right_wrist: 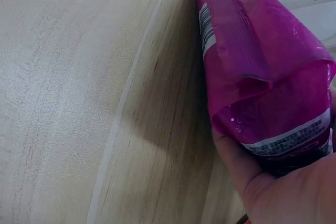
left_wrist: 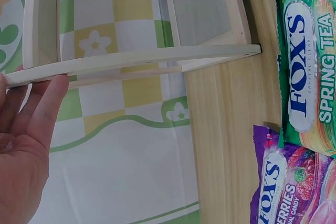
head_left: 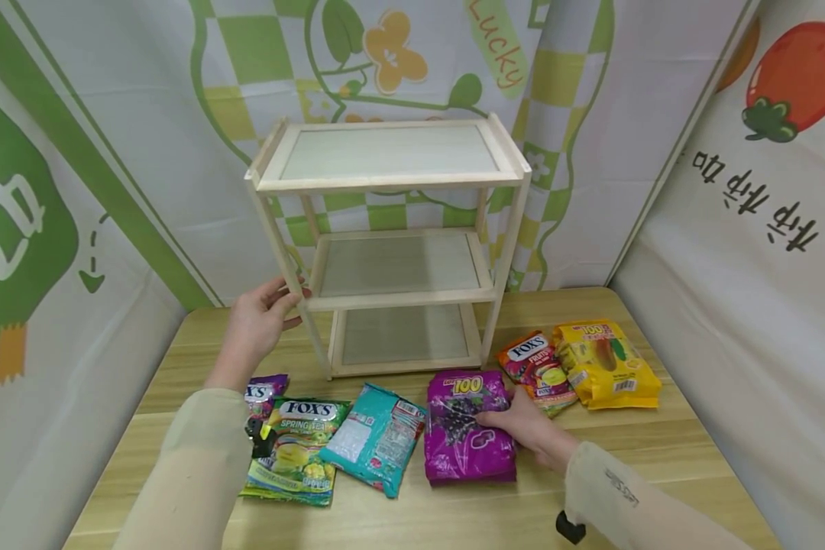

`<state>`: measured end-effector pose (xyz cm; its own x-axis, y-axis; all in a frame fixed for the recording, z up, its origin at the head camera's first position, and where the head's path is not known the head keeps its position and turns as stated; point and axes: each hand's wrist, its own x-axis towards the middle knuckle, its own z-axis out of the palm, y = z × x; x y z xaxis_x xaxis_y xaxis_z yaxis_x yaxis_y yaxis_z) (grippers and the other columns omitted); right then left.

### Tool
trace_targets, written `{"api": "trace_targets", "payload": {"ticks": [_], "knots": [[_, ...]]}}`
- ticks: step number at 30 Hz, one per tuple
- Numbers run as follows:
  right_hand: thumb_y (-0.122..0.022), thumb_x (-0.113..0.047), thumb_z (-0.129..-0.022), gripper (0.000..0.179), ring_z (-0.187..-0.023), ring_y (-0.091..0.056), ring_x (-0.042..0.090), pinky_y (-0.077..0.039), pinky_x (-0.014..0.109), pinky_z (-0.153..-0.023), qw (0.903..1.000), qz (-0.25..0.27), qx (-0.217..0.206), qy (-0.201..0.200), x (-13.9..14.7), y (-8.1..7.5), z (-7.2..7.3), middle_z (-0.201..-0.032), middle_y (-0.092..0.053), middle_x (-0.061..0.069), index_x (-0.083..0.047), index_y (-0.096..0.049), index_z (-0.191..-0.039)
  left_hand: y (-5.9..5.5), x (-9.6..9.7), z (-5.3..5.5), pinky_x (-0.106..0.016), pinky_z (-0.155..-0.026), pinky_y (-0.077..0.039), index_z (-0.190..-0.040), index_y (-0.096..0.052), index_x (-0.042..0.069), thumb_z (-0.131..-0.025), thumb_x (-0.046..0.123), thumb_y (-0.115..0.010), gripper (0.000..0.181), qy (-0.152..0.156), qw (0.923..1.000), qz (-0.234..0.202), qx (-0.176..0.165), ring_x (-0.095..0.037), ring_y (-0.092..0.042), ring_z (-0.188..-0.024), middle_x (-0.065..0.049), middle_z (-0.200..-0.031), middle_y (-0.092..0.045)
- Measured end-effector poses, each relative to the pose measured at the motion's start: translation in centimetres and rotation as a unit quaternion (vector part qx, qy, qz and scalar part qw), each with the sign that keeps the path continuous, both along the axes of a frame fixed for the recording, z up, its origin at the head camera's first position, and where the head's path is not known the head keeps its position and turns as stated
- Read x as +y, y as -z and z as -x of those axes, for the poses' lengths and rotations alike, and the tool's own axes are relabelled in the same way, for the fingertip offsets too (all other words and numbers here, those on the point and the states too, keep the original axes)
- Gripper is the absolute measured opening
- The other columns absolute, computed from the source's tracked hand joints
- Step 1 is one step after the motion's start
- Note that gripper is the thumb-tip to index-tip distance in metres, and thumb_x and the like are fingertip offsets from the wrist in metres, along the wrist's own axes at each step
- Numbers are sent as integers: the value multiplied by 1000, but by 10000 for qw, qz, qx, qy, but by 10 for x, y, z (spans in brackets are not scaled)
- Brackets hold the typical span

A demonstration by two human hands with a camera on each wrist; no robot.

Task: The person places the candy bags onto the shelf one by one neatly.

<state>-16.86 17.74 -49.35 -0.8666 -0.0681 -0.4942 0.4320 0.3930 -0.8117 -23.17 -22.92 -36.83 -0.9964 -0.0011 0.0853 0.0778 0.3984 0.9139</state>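
Note:
My left hand [head_left: 257, 319] holds the left front post of a pale wooden three-tier shelf [head_left: 399, 299] at about middle-tier height. In the left wrist view, the fingers [left_wrist: 44, 103] of that hand lie against the post [left_wrist: 142, 57]. My right hand [head_left: 528, 422] grips the right side of a purple candy bag [head_left: 467, 458] with "100" and dark grapes on its front. Its thumb lies over the bag's front in the head view. From the right wrist, the purple bag [right_wrist: 262, 93] shows its folded end, raised off the table on the near side.
Left of the purple bag lie a teal packet [head_left: 374, 439], a green Fox's Spring Tea bag [head_left: 296, 451] and a purple Fox's berries bag [left_wrist: 294, 182]. An orange-red Fox's bag [head_left: 536, 370] and a yellow bag [head_left: 605, 367] lie to the right. Printed curtains [head_left: 137, 114] enclose the wooden table [head_left: 632, 473].

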Motion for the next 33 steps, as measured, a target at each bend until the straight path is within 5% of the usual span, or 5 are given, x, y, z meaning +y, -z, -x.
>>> {"api": "trace_targets", "payload": {"ticks": [8, 24, 33], "knots": [[-83, -33, -85, 98, -131, -49, 44, -41, 61, -114, 9997, 132, 220, 5, 1, -1, 0, -148, -40, 29, 1, -22, -155, 1, -1, 0, -31, -92, -59, -151, -49, 5, -110, 21, -50, 44, -17, 9999, 92, 80, -37, -55, -133, -22, -136, -63], [-86, -30, -83, 92, -118, -60, 35, -51, 56, -107, 9983, 178, 540, -105, -2, -11, 4, -142, -48, 25, -4, -30, -150, 0, -1, 0, -31, -91, -59, -149, -52, 7, -109, 20, -51, 42, -19, 9998, 156, 130, -36, -55, -133, -21, -135, -65], [-86, -30, -83, 84, -103, -67, 26, -61, 45, -93, 9972, 337, 654, -135, -4, -24, 6, -133, -56, 19, -9, -34, -146, 2, -2, 2, -31, -90, -60, -149, -52, 6, -110, 17, -50, 41, -9, 9997, 158, 173, -36, -54, -134, -21, -135, -65]]}}
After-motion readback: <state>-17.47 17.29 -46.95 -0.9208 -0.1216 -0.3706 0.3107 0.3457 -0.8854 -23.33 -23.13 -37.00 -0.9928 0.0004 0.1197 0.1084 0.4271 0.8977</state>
